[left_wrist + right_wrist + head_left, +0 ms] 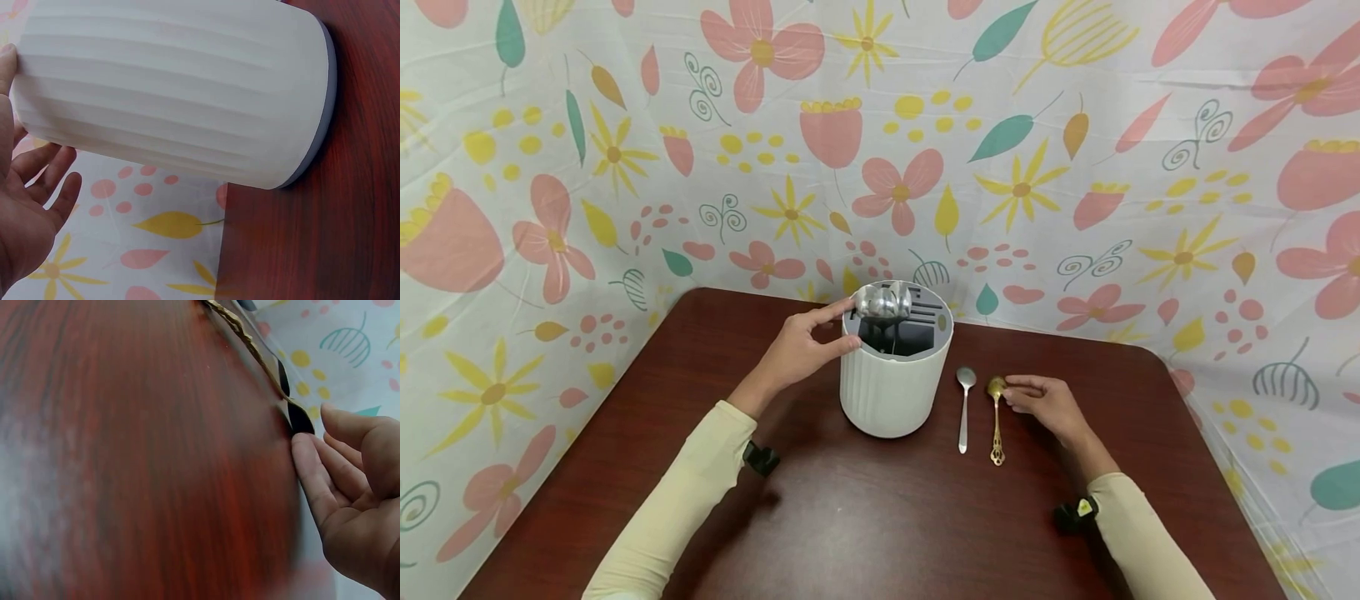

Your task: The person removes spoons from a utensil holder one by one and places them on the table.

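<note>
A white ribbed utensil holder (887, 392) with a grey slotted top stands upright on the table. Shiny rounded metal utensil heads (880, 302) stick up from its left part. My left hand (808, 346) rests at the holder's left rim, thumb toward the near side and fingers extended; the left wrist view shows the fingers (56, 181) loosely spread beside its ribbed wall. A gold spoon (997, 425) with an ornate handle lies bowl-away to the holder's right. My right hand (1048, 406) touches its bowl with the fingertips; in the right wrist view the thumb stands apart from the spoon bowl (300, 419).
A silver spoon (964, 412) lies between the holder and the gold spoon, roughly parallel to it. The dark reddish wooden table (850, 517) has rounded far corners. A floral-printed sheet (895, 125) hangs behind and along the sides.
</note>
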Demonstrator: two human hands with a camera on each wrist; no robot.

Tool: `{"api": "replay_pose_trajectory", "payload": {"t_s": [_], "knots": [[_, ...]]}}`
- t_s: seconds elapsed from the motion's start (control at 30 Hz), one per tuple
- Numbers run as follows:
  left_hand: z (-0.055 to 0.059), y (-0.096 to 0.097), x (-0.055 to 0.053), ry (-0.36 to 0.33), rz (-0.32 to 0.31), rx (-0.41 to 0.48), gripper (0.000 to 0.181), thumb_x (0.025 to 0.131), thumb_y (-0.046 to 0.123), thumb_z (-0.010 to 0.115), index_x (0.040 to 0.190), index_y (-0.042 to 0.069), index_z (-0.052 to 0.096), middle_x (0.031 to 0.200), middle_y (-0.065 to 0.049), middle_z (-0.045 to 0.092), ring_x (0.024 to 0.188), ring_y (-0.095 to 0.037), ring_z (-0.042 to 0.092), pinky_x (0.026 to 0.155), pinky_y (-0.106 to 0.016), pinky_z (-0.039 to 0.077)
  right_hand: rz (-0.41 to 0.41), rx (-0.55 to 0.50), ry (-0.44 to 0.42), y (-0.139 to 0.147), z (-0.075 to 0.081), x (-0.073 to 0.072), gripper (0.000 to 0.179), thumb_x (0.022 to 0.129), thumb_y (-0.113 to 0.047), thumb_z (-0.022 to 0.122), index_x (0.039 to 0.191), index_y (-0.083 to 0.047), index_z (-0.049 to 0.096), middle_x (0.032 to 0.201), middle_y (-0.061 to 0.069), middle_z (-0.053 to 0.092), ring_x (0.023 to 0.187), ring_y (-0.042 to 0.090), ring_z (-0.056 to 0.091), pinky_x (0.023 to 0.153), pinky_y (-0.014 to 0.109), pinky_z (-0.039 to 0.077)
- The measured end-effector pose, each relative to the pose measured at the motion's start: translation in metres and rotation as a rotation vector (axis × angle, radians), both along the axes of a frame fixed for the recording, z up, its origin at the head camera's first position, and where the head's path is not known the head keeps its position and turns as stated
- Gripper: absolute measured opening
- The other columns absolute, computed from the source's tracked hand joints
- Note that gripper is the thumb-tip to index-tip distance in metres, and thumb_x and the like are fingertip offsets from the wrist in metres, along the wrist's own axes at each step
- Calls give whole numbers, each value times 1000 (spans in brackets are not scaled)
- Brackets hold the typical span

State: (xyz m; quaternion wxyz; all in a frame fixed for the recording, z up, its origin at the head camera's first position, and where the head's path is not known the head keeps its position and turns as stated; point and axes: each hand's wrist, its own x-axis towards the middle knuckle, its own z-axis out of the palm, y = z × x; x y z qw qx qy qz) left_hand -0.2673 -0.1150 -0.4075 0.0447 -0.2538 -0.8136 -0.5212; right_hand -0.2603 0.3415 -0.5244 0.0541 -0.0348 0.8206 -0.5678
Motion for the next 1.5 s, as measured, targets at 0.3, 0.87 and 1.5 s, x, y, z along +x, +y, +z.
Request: {"api": "replay_pose_trajectory", "payload": {"t_s": [0.3, 0.87, 1.5], "knots": [[1, 1, 0, -14, 3, 1, 61, 92, 37, 78, 148, 32, 55, 151, 14, 52, 137, -18, 49, 110, -52, 42, 60, 211, 51, 3, 14, 10, 49, 97, -26, 74, 135, 3, 64, 123, 24, 69, 94, 9, 71, 75, 30, 60], [0, 0, 0, -2, 3, -5, 63, 92, 43, 77, 149, 32, 55, 151, 14, 52, 135, -22, 50, 107, -52, 45, 76, 509, 280, -11, 80, 31, 39, 97, -44, 71, 129, -23, 70, 105, -4, 76, 101, 20, 68, 79, 35, 52], [-1, 1, 1, 7, -2, 8, 63, 92, 43, 77, 149, 31, 54, 152, 13, 52, 129, -24, 51, 102, -55, 47, 127, 415, 475, -45, 169, 38, 31, 94, -23, 77, 125, -22, 73, 96, -6, 76, 85, 8, 66, 68, 24, 48]]}}
